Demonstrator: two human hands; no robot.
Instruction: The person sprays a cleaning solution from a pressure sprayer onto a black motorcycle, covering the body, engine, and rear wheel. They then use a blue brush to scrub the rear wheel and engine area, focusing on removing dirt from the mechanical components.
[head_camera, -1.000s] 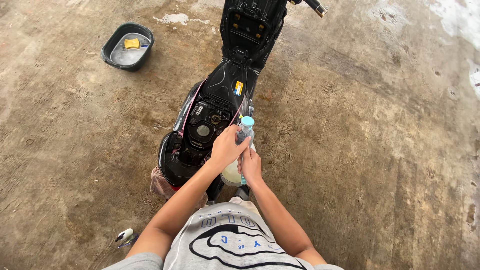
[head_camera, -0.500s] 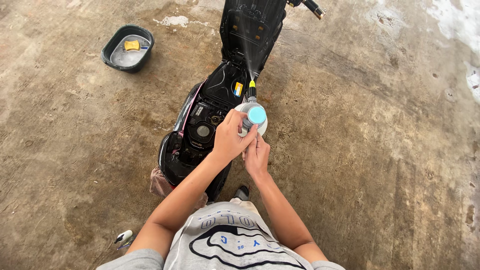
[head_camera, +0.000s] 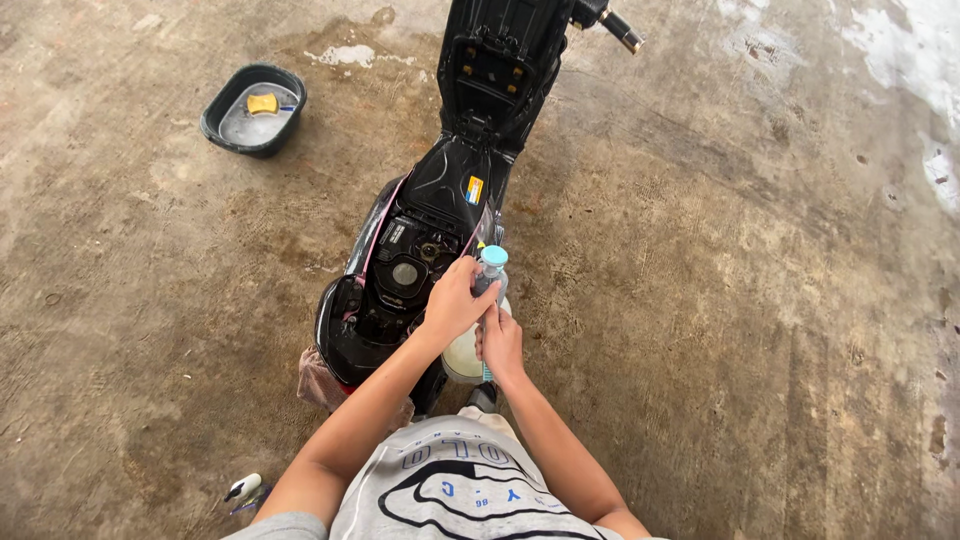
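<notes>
- The left hand (head_camera: 455, 300) has its fingers (head_camera: 470, 272) curled and clamped round the upper part of a clear plastic spray bottle (head_camera: 484, 290), just below its pale blue cap (head_camera: 493, 256).
- The right hand (head_camera: 500, 340) grips the same bottle lower down, fingers closed on its right side; the two hands touch one another.
- The bottle stands roughly upright, held just beside the right flank of a black scooter (head_camera: 420, 250), level with the open under-seat compartment (head_camera: 395, 285); its rounded lower body shows a pale, whitish fill.
- The scooter's seat (head_camera: 495, 60) is tipped up and forward, its underside facing the camera; a round grey cap (head_camera: 405, 273) sits within the compartment and a small yellow sticker (head_camera: 474, 189) lies on the black panel ahead of it.
- A brownish rag (head_camera: 320, 380) hangs at the scooter's rear, near the left forearm.
- The concrete floor (head_camera: 750, 300) is stained and damp in patches.
- Well apart, upper left, a dark basin (head_camera: 215, 115) holds greyish water and a yellow sponge (head_camera: 263, 103).
- A small white sprayer head (head_camera: 243, 488) lies on the floor beside the left elbow.
</notes>
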